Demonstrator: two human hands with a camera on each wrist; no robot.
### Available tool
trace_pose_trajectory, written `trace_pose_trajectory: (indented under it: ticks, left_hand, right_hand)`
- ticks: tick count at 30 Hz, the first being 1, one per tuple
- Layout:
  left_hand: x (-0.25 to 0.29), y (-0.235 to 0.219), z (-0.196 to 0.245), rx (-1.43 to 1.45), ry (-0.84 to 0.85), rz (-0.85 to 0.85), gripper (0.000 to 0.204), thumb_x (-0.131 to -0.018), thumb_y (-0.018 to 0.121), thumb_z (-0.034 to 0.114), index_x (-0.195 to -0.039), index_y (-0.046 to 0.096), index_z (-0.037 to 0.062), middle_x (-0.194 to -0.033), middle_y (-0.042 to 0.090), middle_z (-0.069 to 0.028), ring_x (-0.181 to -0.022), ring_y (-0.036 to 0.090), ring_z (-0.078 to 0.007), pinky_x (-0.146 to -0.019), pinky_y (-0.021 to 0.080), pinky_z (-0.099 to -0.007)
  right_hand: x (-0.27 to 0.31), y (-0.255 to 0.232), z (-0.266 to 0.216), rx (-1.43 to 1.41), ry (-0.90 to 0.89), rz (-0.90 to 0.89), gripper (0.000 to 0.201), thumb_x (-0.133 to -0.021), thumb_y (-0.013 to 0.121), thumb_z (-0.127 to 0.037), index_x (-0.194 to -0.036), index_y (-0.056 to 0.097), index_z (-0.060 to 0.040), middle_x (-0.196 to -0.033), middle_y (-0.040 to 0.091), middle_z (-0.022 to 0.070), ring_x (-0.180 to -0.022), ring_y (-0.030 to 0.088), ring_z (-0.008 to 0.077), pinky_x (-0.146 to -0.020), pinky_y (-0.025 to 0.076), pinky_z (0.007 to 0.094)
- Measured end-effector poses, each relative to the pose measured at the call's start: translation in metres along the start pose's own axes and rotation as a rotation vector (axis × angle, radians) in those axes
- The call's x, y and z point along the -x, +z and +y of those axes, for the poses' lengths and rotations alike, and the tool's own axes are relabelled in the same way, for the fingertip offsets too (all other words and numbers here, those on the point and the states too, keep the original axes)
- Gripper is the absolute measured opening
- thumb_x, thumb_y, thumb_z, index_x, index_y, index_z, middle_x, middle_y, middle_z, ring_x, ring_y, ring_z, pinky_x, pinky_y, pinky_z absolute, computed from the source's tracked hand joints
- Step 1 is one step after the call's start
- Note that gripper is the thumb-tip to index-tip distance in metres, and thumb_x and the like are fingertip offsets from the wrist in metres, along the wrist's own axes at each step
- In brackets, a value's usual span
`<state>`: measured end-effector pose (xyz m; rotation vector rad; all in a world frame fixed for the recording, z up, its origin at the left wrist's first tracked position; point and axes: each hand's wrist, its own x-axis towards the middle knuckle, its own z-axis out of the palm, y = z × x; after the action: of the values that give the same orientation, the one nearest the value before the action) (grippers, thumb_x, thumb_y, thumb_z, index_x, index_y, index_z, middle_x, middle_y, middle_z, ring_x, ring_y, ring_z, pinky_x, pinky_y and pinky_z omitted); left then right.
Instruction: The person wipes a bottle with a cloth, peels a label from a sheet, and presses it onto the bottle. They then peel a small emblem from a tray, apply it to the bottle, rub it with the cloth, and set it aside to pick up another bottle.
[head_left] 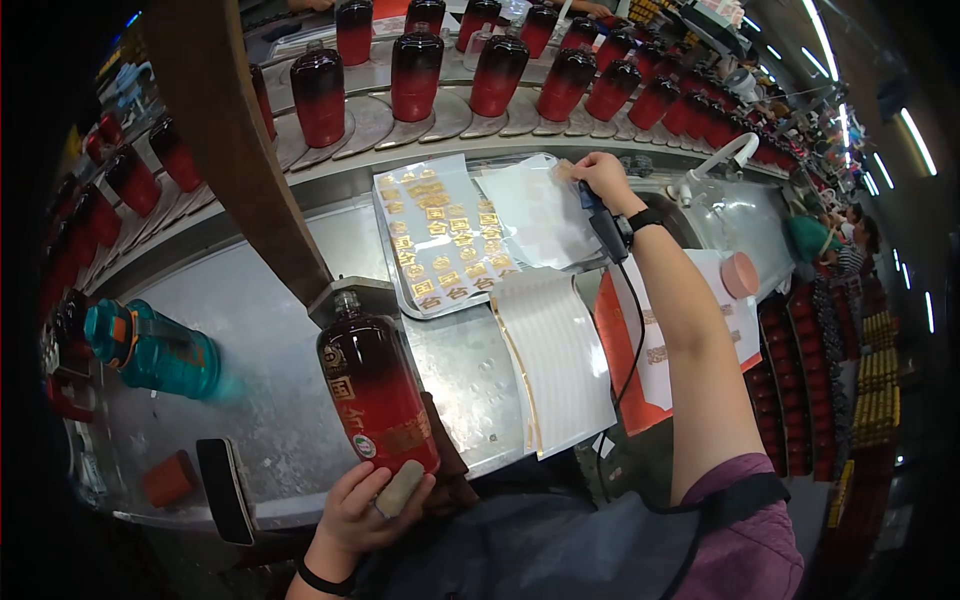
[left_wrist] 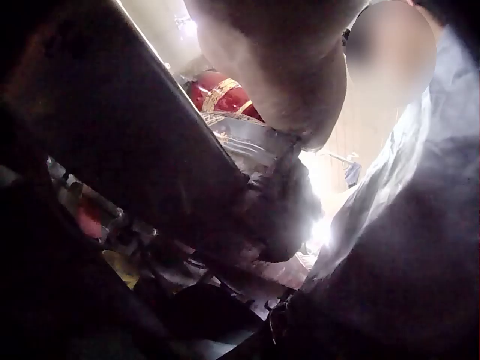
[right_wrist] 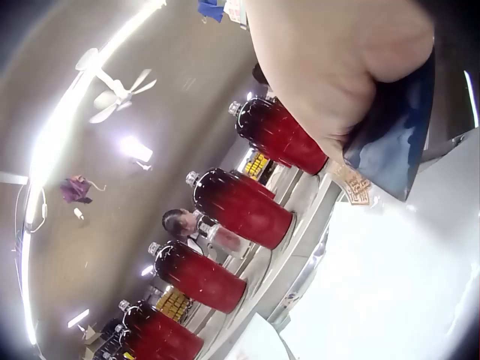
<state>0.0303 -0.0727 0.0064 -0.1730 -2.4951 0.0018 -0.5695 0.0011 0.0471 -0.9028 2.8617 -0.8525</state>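
Note:
A dark-to-red bottle (head_left: 375,385) with gold characters and a small round sticker lies tilted at the table's front edge, its neck by a metal bracket. At its base my left hand (head_left: 350,515) holds a small beige block (head_left: 401,489), fingertips right at the glass. My right hand (head_left: 606,182) pinches a small gold-printed decal (right_wrist: 358,189) over the far right corner of a metal tray (head_left: 440,312). Inside the tray lie a sheet of gold character decals (head_left: 440,235) and a white sheet (head_left: 525,205). In the dim left wrist view, red glass with gold bands (left_wrist: 221,94) shows.
Left of the bottle stand a teal water bottle (head_left: 165,350), a phone (head_left: 225,490) and a red block (head_left: 170,480). A brown post (head_left: 230,140) rises nearby. Striped sheets (head_left: 555,360) overhang the front edge. Several red bottles (head_left: 415,80) line the conveyor behind; a white faucet (head_left: 720,160) is right.

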Motion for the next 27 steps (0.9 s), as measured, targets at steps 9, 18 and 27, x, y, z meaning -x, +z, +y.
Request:
trace_pose_trajectory:
  ticks: [9, 18, 27]
  left_hand:
    - [0.003, -0.007, -0.003, -0.046, 0.003, -0.013, 0.031, -0.082, 0.067, 0.026, -0.113, 0.072, 0.0202, -0.131, 0.059, -0.0013, -0.124, 0.045, -0.0249, -0.099, 0.048, -0.0415]
    - [-0.129, -0.054, -0.048, 0.174, -0.474, 0.183, 0.046, -0.077, 0.079, 0.035, -0.112, 0.069, 0.0082, -0.132, 0.052, -0.0167, -0.120, 0.042, -0.0369, -0.106, 0.032, -0.0475]
    - [-0.173, -0.024, -0.058, 0.776, -0.663, 0.194, 0.022, -0.083, 0.078, 0.026, -0.097, 0.074, 0.0108, -0.109, 0.053, -0.0103, -0.114, 0.046, -0.0276, -0.102, 0.033, -0.0380]
  right_hand:
    - [0.021, -0.011, 0.002, -0.465, 0.080, -0.206, 0.019, -0.084, 0.073, -0.009, -0.099, 0.072, 0.0018, -0.085, 0.071, 0.0037, -0.070, 0.062, 0.0104, -0.066, 0.049, 0.0238]
    - [0.146, -0.074, -0.159, -0.759, -0.225, -0.521, 0.022, -0.088, 0.073, -0.012, -0.106, 0.069, 0.0001, -0.088, 0.069, 0.0017, -0.075, 0.060, 0.0059, -0.069, 0.047, 0.0204]
    - [0.228, -0.086, -0.214, -0.924, -0.241, -0.708, 0.024, -0.089, 0.074, -0.010, -0.109, 0.063, -0.0009, -0.087, 0.069, 0.0019, -0.075, 0.060, 0.0042, -0.068, 0.047, 0.0193]
